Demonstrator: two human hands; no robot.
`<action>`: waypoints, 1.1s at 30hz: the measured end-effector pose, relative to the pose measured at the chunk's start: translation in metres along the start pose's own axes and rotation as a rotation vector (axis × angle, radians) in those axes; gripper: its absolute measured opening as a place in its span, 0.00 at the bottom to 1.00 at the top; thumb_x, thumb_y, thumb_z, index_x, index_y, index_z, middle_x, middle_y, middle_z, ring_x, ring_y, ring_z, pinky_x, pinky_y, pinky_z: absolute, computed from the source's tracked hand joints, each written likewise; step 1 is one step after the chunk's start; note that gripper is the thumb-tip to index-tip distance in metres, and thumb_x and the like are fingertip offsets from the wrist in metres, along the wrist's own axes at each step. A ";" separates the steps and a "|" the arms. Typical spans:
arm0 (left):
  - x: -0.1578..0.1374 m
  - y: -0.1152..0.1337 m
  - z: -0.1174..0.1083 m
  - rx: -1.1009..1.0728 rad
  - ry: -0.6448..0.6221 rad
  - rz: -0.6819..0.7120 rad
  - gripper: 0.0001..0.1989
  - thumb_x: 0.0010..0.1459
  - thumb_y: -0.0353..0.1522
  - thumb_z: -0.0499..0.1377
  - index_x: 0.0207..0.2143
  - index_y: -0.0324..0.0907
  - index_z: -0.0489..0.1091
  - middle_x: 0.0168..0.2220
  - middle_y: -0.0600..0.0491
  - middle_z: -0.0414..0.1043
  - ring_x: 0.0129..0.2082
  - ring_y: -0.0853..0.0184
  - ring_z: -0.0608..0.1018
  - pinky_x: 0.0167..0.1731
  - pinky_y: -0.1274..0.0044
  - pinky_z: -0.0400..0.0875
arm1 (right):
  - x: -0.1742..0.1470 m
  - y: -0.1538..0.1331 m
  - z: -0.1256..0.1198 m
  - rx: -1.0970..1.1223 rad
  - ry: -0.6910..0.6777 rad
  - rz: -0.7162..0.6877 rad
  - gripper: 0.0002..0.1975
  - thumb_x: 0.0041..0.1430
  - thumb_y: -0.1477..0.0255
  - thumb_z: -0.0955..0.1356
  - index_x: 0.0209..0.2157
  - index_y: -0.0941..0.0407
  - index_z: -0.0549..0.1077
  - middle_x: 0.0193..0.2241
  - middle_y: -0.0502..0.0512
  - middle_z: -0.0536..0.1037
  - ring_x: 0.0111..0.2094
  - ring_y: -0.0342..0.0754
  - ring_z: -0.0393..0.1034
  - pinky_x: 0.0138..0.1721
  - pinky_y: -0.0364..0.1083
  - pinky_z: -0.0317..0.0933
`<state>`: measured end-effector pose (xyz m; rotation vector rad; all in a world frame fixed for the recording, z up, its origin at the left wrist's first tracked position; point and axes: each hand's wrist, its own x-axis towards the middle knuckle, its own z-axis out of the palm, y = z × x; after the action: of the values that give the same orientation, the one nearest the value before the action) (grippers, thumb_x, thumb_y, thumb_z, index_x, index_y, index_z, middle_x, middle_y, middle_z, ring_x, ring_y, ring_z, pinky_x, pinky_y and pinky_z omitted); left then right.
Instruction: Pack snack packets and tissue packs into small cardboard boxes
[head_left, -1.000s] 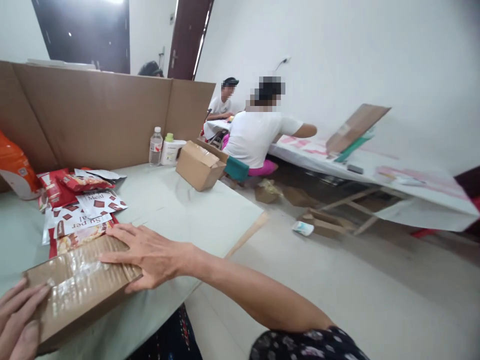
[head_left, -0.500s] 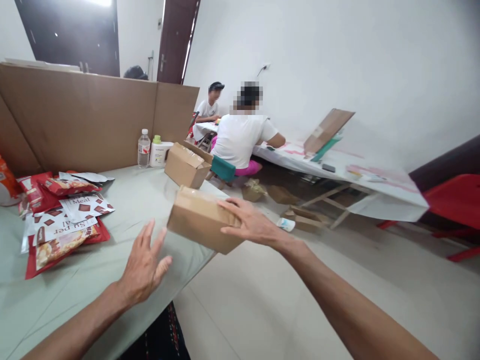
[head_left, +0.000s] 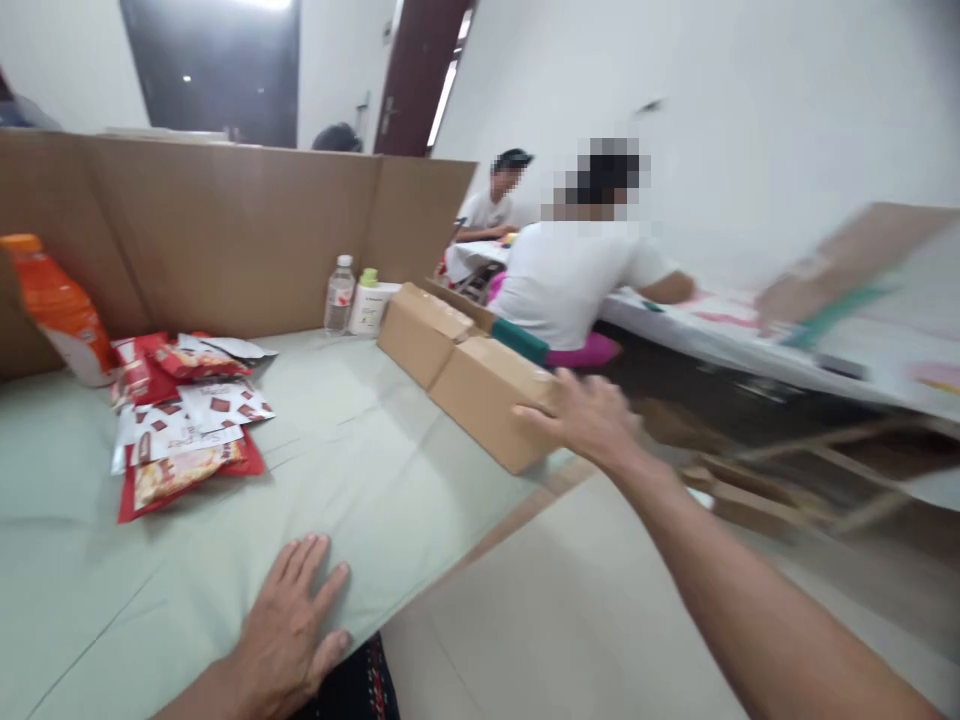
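My right hand [head_left: 596, 415] grips the near end of a brown cardboard box [head_left: 491, 405], with the thumb on its side and the fingers over the top. This box rests along the right edge of the table [head_left: 352, 440], its far end against or very close to a second cardboard box [head_left: 416, 335]. My left hand [head_left: 292, 615] lies on the pale green tablecloth near the front edge, fingers stretched out and holding nothing. Left of centre, a pile of red and white snack packets [head_left: 191, 425] lies flat.
An orange bottle [head_left: 60, 305], a clear water bottle [head_left: 340, 297] and a white bottle with a green cap [head_left: 370, 305] stand before a cardboard partition [head_left: 247, 240]. Two people sit at another table [head_left: 780, 350] to the right. An open carton [head_left: 757, 500] lies on the floor.
My right hand has moved the box away from me, lining it up against the second box. My left hand has come down onto the tablecloth. The view has turned left.
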<state>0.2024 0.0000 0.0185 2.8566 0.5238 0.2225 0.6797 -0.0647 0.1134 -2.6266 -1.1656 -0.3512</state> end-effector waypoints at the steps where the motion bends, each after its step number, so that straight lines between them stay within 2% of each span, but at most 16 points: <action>1: -0.003 0.004 -0.007 -0.048 -0.071 -0.006 0.33 0.65 0.38 0.64 0.69 0.45 0.61 0.73 0.37 0.53 0.73 0.45 0.60 0.69 0.49 0.59 | -0.012 -0.007 -0.001 0.003 0.078 0.007 0.38 0.66 0.50 0.63 0.70 0.56 0.57 0.63 0.79 0.65 0.66 0.87 0.54 0.56 0.79 0.57; 3: -0.014 0.011 -0.017 -0.142 -0.165 0.004 0.35 0.65 0.40 0.64 0.70 0.42 0.60 0.73 0.34 0.52 0.73 0.44 0.58 0.69 0.49 0.57 | -0.034 -0.025 0.003 0.056 0.285 -0.085 0.34 0.68 0.50 0.58 0.70 0.50 0.58 0.68 0.72 0.61 0.69 0.83 0.51 0.60 0.79 0.53; 5: -0.027 0.016 -0.016 -0.206 -0.165 0.039 0.35 0.66 0.45 0.62 0.70 0.41 0.60 0.73 0.33 0.53 0.73 0.44 0.58 0.70 0.51 0.56 | -0.052 -0.054 0.018 0.136 0.312 -0.271 0.30 0.68 0.51 0.56 0.66 0.47 0.64 0.68 0.68 0.62 0.68 0.79 0.56 0.61 0.77 0.55; 8: -0.049 0.020 0.003 -0.213 -0.081 0.097 0.26 0.70 0.45 0.59 0.64 0.43 0.68 0.69 0.36 0.63 0.70 0.46 0.65 0.68 0.53 0.62 | -0.079 -0.128 0.056 0.282 0.092 -0.544 0.28 0.64 0.52 0.61 0.58 0.52 0.71 0.66 0.71 0.66 0.65 0.75 0.63 0.61 0.72 0.60; 11: -0.074 0.019 0.010 -0.198 -0.039 0.114 0.13 0.72 0.39 0.57 0.53 0.47 0.77 0.61 0.44 0.75 0.62 0.55 0.77 0.64 0.63 0.70 | -0.105 -0.226 0.098 0.446 -0.170 -0.724 0.33 0.60 0.54 0.66 0.63 0.56 0.68 0.66 0.72 0.66 0.66 0.69 0.63 0.63 0.67 0.61; 13: -0.099 0.010 -0.008 -0.217 -0.035 0.121 0.12 0.73 0.38 0.56 0.52 0.50 0.77 0.59 0.52 0.78 0.61 0.63 0.78 0.63 0.72 0.71 | -0.121 -0.290 0.119 0.584 -0.235 -0.756 0.37 0.60 0.55 0.67 0.66 0.56 0.64 0.67 0.69 0.66 0.67 0.66 0.62 0.64 0.66 0.61; 15: -0.131 -0.009 -0.047 -0.184 0.030 0.039 0.15 0.72 0.38 0.57 0.57 0.52 0.73 0.64 0.54 0.73 0.66 0.63 0.72 0.63 0.72 0.71 | -0.136 -0.339 0.134 0.710 -0.228 -0.744 0.35 0.61 0.57 0.65 0.67 0.56 0.62 0.66 0.68 0.68 0.67 0.64 0.62 0.64 0.65 0.61; 17: -0.169 -0.035 -0.102 0.007 0.276 -0.249 0.22 0.69 0.37 0.59 0.63 0.49 0.68 0.71 0.45 0.62 0.70 0.54 0.67 0.61 0.63 0.74 | -0.148 -0.370 0.143 0.777 -0.205 -0.728 0.32 0.64 0.58 0.64 0.66 0.55 0.64 0.65 0.68 0.69 0.66 0.65 0.63 0.63 0.67 0.62; 19: -0.206 -0.064 -0.160 0.319 0.606 -0.534 0.23 0.69 0.31 0.57 0.64 0.49 0.66 0.69 0.43 0.63 0.70 0.52 0.67 0.63 0.57 0.71 | -0.157 -0.380 0.149 0.794 -0.180 -0.721 0.29 0.65 0.58 0.63 0.64 0.53 0.66 0.65 0.69 0.68 0.66 0.67 0.63 0.62 0.70 0.62; 21: -0.237 -0.093 -0.211 0.556 0.805 -0.737 0.23 0.68 0.36 0.59 0.63 0.42 0.66 0.65 0.42 0.68 0.70 0.48 0.66 0.68 0.52 0.62 | -0.162 -0.378 0.152 0.818 -0.161 -0.712 0.29 0.65 0.56 0.63 0.64 0.52 0.67 0.66 0.68 0.66 0.66 0.68 0.62 0.60 0.70 0.64; 22: -0.249 -0.107 -0.230 0.615 0.853 -0.845 0.25 0.69 0.38 0.57 0.64 0.37 0.65 0.65 0.41 0.68 0.70 0.47 0.65 0.69 0.52 0.59 | -0.163 -0.375 0.153 0.836 -0.163 -0.704 0.29 0.65 0.56 0.64 0.63 0.53 0.68 0.66 0.69 0.65 0.66 0.68 0.62 0.60 0.69 0.64; 24: -0.265 -0.131 -0.255 0.569 0.808 -1.066 0.30 0.71 0.42 0.53 0.67 0.30 0.60 0.62 0.43 0.70 0.68 0.46 0.67 0.67 0.54 0.61 | -0.166 -0.370 0.152 0.871 -0.193 -0.684 0.29 0.64 0.56 0.64 0.62 0.55 0.69 0.66 0.71 0.64 0.66 0.69 0.62 0.60 0.70 0.64; 26: -0.271 -0.148 -0.263 0.468 0.740 -1.159 0.30 0.71 0.44 0.49 0.63 0.27 0.64 0.52 0.50 0.77 0.55 0.52 0.79 0.57 0.59 0.72 | -0.166 -0.370 0.148 0.885 -0.224 -0.661 0.29 0.64 0.58 0.64 0.61 0.57 0.72 0.66 0.72 0.65 0.65 0.69 0.63 0.61 0.70 0.63; 28: -0.271 -0.156 -0.259 0.402 0.725 -1.141 0.28 0.70 0.44 0.49 0.55 0.29 0.72 0.38 0.59 0.78 0.37 0.63 0.83 0.43 0.69 0.79 | -0.165 -0.373 0.144 0.882 -0.237 -0.648 0.27 0.64 0.59 0.64 0.60 0.56 0.73 0.66 0.70 0.67 0.64 0.67 0.65 0.62 0.69 0.62; 30: -0.270 -0.151 -0.252 0.363 0.739 -1.096 0.25 0.68 0.45 0.50 0.49 0.33 0.74 0.30 0.63 0.75 0.26 0.71 0.78 0.31 0.79 0.77 | -0.162 -0.375 0.140 0.882 -0.239 -0.644 0.25 0.65 0.61 0.64 0.59 0.55 0.75 0.65 0.67 0.69 0.64 0.63 0.67 0.64 0.66 0.62; 33: -0.276 -0.124 -0.242 0.311 0.752 -0.996 0.24 0.63 0.49 0.54 0.43 0.38 0.76 0.23 0.65 0.73 0.15 0.76 0.70 0.20 0.84 0.69 | -0.155 -0.364 0.133 0.905 -0.244 -0.650 0.23 0.64 0.63 0.64 0.56 0.53 0.78 0.63 0.63 0.73 0.62 0.59 0.70 0.64 0.62 0.64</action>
<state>-0.1397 0.0590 0.1908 2.2698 2.1378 1.0689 0.3214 0.1071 -0.0149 -1.5035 -1.7129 0.3430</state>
